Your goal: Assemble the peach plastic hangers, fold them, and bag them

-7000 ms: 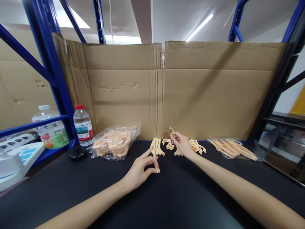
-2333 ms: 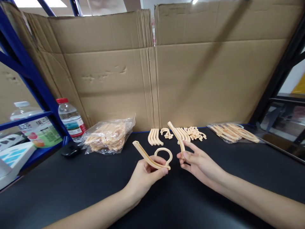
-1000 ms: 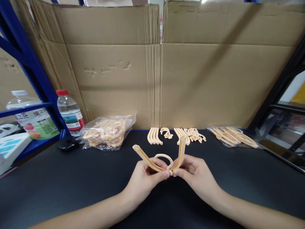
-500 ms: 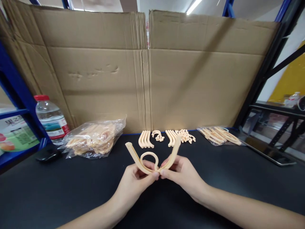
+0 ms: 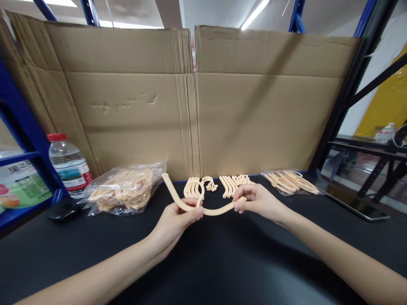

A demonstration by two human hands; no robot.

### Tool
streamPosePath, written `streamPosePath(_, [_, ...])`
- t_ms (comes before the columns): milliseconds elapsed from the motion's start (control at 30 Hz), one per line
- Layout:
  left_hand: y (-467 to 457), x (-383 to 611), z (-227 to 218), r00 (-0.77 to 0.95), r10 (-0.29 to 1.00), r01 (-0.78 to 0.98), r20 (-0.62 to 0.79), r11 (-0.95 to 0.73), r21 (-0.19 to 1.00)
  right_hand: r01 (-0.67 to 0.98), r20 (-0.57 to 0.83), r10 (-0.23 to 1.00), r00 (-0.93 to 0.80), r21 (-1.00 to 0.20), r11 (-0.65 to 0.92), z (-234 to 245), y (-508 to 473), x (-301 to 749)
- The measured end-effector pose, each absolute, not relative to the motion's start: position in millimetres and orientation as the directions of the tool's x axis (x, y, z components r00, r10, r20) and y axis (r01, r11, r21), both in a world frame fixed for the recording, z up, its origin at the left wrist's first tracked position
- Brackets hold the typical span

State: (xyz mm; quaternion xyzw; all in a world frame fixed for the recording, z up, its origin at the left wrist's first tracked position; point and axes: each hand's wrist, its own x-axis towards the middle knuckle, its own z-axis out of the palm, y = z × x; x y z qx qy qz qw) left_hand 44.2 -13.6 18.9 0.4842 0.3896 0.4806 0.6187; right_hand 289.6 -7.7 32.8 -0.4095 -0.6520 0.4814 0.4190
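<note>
A beige plastic clothes hanger (image 5: 219, 211) is held up in front of me, its two curved arms spreading into a wide U. Its hook (image 5: 202, 191) rises near the middle. My left hand (image 5: 176, 222) is closed around the hanger beside the hook's base, and one arm sticks up past it to the left. With thumb and fingers, my right hand (image 5: 259, 204) pinches the other arm close to its tip. Behind lie a row of curved hanger arms (image 5: 226, 187), a second row (image 5: 190, 188) partly covered by the hook, and a few loose hooks (image 5: 210, 184).
A clear bag of beige parts (image 5: 124, 190) lies at left, near a red-capped water bottle (image 5: 68, 163) and a black object (image 5: 63, 209). Another bag of parts (image 5: 289, 182) and a flat tablet-like device (image 5: 352, 201) are at right. A cardboard wall (image 5: 127, 106) closes off the back.
My right hand has slid outward from the hanger's middle to the tip of its right arm. That arm now sits lower and flatter. My left hand stays near the hook, slightly higher.
</note>
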Motion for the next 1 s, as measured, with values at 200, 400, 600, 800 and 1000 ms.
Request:
streamPosePath(200, [-8.5, 37.6, 7.4, 0.219, 0.974, -0.105, 0.052, -0.03, 0.994, 0.396, 0.15, 0.912, -0.381, -0.865, 0.308, 32.5, 1.2, 305.3])
streamPosePath(400, [7.9, 9.6, 20.5, 0.189, 0.981, -0.033, 0.046, -0.041, 0.999, 0.557, 0.071, 0.907, -0.416, -0.768, 0.316, 40.1, 9.7, 325.5])
streamPosePath(600, [18.2, -19.5, 19.4, 0.404, 0.884, 0.308, 0.235, -0.373, 0.875, 0.612, 0.02, 0.871, -0.49, -0.705, 0.36, 34.1, 14.8, 333.9])
streamPosePath(800, [21.8, -27.7, 11.9, 0.633, 0.694, 0.53, 0.343, -0.712, 0.461, 0.686, 0.012, 0.853, -0.522, -0.588, 0.428, 28.7, 16.4, 338.5])
streamPosePath(1000, [26.0, -28.5, 7.7, 0.646, 0.658, 0.551, 0.387, -0.753, 0.361, 0.664, -0.044, 0.855, -0.517, -0.65, 0.368, 25.3, 17.2, 339.7])
